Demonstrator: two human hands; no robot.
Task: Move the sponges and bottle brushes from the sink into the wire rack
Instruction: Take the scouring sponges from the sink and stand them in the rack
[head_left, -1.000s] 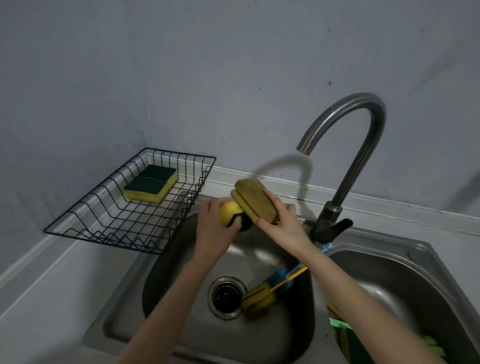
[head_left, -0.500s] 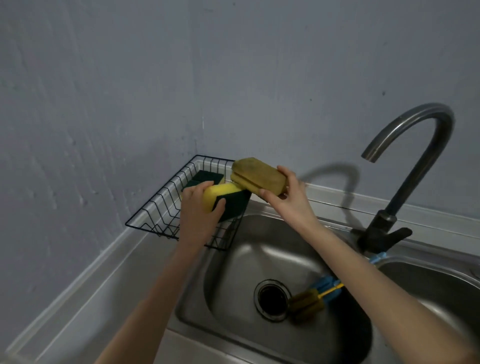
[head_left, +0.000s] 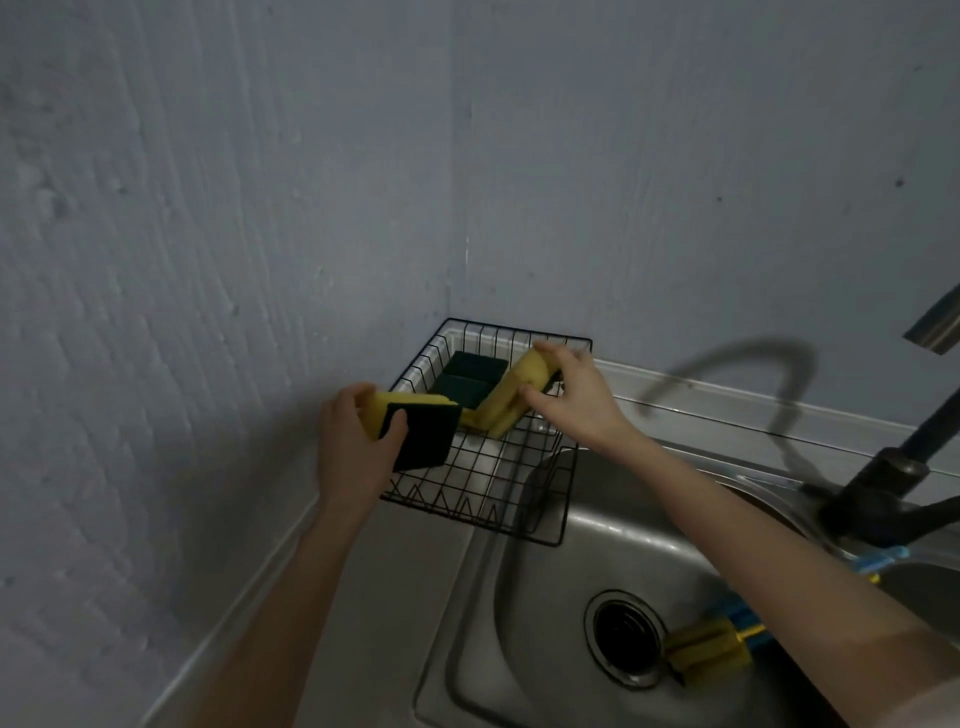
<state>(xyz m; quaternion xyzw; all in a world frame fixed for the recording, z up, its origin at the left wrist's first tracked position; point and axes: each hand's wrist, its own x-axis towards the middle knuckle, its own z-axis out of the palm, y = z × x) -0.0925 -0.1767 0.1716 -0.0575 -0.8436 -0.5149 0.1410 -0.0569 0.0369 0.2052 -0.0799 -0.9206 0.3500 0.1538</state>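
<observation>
Your left hand (head_left: 358, 447) gripped a green-backed sponge (head_left: 415, 428) at the wire rack (head_left: 519, 499); your right hand (head_left: 576, 397), just beyond, pinched stacked yellow sponges (head_left: 506, 402).

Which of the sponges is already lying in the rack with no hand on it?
The dark green-topped sponge at the wire rack's back lies flat and untouched; each hand holds another.

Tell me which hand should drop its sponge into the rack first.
Right. The right hand already holds its sponge low inside the wire rack, beside the sponge lying there; the left hand holds its own at the rim.
</observation>
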